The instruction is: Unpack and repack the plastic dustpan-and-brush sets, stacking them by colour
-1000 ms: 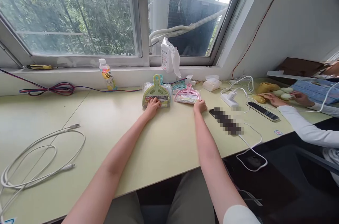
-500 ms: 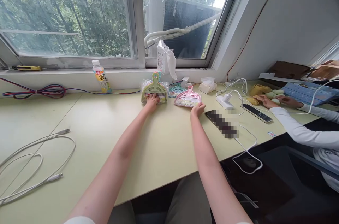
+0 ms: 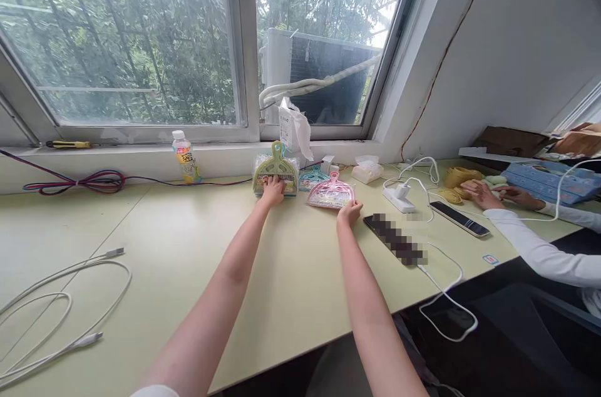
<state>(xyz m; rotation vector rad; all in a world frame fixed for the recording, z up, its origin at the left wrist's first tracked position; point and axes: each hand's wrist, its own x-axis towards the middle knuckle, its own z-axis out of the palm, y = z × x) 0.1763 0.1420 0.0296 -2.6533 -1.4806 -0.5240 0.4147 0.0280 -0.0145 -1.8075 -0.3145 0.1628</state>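
A green toy-sized dustpan (image 3: pixel 277 164) in clear wrap stands upright near the window wall, with more wrapped packs behind it. My left hand (image 3: pixel 273 190) lies against its lower front, fingers somewhat apart on the printed label. To the right, a pink dustpan (image 3: pixel 331 191), also wrapped and with a white brush in it, leans back. My right hand (image 3: pixel 350 213) pinches its lower right corner; the thumb side shows and the other fingers are partly hidden. Between and behind these two is a blue-green dustpan (image 3: pixel 313 179), partly covered by the pink one.
A drink bottle (image 3: pixel 186 158) and a tissue pack (image 3: pixel 293 129) stand along the wall. Right of my hand lie a phone (image 3: pixel 394 239), a white power strip (image 3: pixel 399 198) and another phone (image 3: pixel 459 219). A co-worker's hands (image 3: pixel 483 195) handle yellow items. White cables (image 3: pixel 70 268) lie at left.
The view has tilted upward, so the table things sit lower in the picture. Both my hands stay at the same dustpans, and the pink one leans slightly differently.
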